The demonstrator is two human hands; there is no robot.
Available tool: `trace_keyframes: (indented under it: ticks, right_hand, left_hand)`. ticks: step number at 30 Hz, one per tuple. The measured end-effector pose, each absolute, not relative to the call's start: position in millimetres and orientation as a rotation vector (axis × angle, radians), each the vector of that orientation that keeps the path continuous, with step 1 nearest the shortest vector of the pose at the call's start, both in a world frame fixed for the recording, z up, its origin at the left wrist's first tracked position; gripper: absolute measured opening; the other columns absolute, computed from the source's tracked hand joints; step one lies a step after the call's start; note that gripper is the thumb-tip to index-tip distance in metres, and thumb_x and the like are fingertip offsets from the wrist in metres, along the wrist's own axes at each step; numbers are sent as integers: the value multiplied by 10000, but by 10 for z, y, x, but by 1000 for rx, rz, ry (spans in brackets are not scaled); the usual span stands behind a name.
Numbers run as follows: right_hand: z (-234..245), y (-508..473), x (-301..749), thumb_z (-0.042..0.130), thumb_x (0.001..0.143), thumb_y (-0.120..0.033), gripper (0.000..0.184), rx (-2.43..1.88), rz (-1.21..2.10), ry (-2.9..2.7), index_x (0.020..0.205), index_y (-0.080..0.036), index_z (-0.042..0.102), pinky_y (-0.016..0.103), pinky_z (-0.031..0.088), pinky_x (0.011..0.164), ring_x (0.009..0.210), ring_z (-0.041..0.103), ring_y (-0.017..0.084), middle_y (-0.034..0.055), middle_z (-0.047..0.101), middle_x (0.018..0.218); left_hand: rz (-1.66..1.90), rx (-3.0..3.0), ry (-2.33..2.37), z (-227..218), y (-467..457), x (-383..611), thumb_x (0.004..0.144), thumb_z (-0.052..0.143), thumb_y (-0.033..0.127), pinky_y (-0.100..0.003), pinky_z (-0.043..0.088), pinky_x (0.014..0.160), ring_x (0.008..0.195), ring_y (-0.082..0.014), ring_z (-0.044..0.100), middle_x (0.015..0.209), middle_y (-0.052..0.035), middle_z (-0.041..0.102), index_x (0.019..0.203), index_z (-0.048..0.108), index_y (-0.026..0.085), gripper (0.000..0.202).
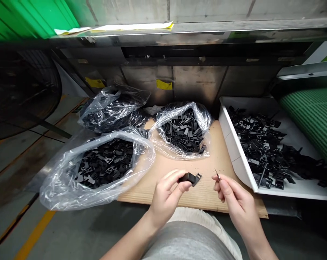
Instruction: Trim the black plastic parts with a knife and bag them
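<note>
Between its thumb and fingers my left hand point(166, 193) pinches a small black plastic part point(190, 178), which has a square opening at its right end. My right hand point(234, 191), a little to the right, grips a thin pointed blade point(217, 174) with its tip up; most of its handle is hidden by the fingers. The part and the blade are apart. Both hands are over the front of a cardboard sheet point(163, 169). Beyond them stands an open clear bag point(179, 155) of small black parts.
To the left sits another open plastic bag point(57, 191) of black parts, with a third bag point(112, 108) behind it. A white tray point(238, 159) heaped with black pieces is at right, beside a green belt point(315, 104). A fan point(22, 86) stands far left.
</note>
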State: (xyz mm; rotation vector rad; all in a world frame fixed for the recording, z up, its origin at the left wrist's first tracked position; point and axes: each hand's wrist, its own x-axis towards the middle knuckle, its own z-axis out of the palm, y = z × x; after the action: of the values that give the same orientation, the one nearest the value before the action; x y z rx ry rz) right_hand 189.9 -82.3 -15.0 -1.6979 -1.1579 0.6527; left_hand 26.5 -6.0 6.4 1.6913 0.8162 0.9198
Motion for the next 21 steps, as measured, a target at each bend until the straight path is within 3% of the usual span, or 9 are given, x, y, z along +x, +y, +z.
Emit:
trace_keyframes:
  ticks: [3,7,14,21]
  right_hand:
    - [-91,-810,1793,423,847,-305,224,-1645,683,-1223,869,-180,607,243,464,599,681,565,158,57,604,772]
    - [38,-801,1557,437,838,-211,166,-1526,625,-1409,877,-187,597,233,449,567,663,557,151,52,586,740]
    - [198,-769,1279,423,802,-67,197,-1386,444,-1615,902,-148,573,255,409,542,597,512,141,49,546,683]
    - [106,-700,1355,430,820,-112,183,-1533,311,-1576,892,-163,590,263,420,553,607,538,150,51,565,675]
  left_hand:
    - [732,1324,728,59,23,200,863,380,340,-234,336,522,538,-109,406,604,4,454,726,554,154,290]
    - [706,1080,688,102,63,139,834,404,408,-234,225,476,499,-94,292,556,31,356,617,499,154,347]
    - [660,931,609,170,47,93,819,434,403,-228,198,471,499,-87,250,572,21,387,612,513,137,347]
    - [680,858,584,189,-35,21,784,479,419,-239,226,489,495,-97,301,523,18,380,567,524,140,356]
